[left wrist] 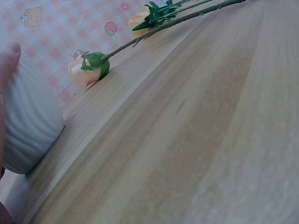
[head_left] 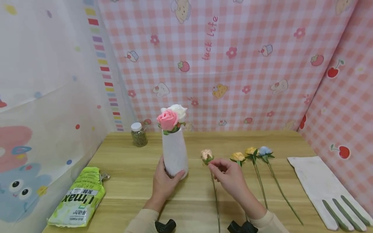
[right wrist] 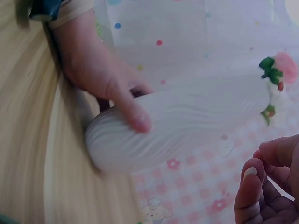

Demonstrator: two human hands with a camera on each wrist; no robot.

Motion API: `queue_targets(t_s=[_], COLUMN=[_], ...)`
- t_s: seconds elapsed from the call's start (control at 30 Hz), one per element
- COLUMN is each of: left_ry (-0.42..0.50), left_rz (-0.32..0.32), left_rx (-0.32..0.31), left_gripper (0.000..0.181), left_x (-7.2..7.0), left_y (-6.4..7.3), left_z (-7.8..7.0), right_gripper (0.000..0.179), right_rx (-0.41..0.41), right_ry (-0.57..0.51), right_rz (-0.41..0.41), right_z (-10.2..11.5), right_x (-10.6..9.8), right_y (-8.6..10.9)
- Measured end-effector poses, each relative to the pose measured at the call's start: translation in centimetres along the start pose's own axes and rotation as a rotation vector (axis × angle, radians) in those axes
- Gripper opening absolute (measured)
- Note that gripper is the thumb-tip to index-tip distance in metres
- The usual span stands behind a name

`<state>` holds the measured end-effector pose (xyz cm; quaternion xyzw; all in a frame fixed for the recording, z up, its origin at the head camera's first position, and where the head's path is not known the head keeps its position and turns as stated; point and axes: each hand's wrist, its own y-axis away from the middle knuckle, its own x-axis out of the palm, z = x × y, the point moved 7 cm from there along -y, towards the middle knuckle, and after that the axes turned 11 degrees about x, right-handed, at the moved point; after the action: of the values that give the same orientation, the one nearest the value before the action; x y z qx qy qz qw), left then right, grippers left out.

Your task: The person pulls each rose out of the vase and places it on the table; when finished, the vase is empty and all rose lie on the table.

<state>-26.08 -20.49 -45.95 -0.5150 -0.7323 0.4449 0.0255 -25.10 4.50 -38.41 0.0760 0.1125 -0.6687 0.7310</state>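
Observation:
My left hand (head_left: 165,183) grips the lower part of a white ridged vase (head_left: 174,150), thumb across its front. A pink rose (head_left: 168,119) and a white rose (head_left: 178,111) stand in the vase's mouth. My right hand (head_left: 231,178) hovers over the stem of a peach rose (head_left: 206,154). Its thumb and fingers (right wrist: 250,184) are loosely bent, and nothing shows between them in the right wrist view. In the left wrist view the peach rose (left wrist: 86,72) lies on the table, apart from any hand.
Two yellow roses (head_left: 238,157) and a blue rose (head_left: 265,150) lie right of the peach one. A lidded jar (head_left: 140,137) stands behind left, a green bag (head_left: 80,200) lies front left. A flat white item with green strips (head_left: 313,184) lies at right.

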Motion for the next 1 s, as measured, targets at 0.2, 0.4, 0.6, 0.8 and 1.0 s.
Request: queue_targets(t_s=[0.2, 0.4, 0.6, 0.8, 1.0], left_ry=[-0.01, -0.027, -0.019, -0.016, -0.006], left_rz=[0.017, 0.028, 0.042, 0.019, 0.015], left_rx=[-0.012, -0.009, -0.022, -0.001, -0.005], left_gripper=[0.095, 0.096, 0.096, 0.095, 0.095], left_x=[0.4, 0.3, 0.2, 0.0, 0.0], left_y=[0.4, 0.1, -0.1, -0.3, -0.1], left_z=[0.2, 0.2, 0.1, 0.0, -0.1], right_gripper=[0.009, 0.012, 0.01, 0.01, 0.013], right_rx=[0.003, -0.121, -0.256, -0.351, -0.423], right_ry=[-0.047, -0.044, -0.018, 0.098, 0.2], right_rz=[0.005, 0.024, 0.051, 0.067, 0.076], right_z=[0.6, 3.1, 6.6, 10.8, 14.8], right_x=[-0.2, -0.6, -1.4, -2.1, -1.8], right_y=[1.2, 2.3, 3.1, 2.6, 1.2])
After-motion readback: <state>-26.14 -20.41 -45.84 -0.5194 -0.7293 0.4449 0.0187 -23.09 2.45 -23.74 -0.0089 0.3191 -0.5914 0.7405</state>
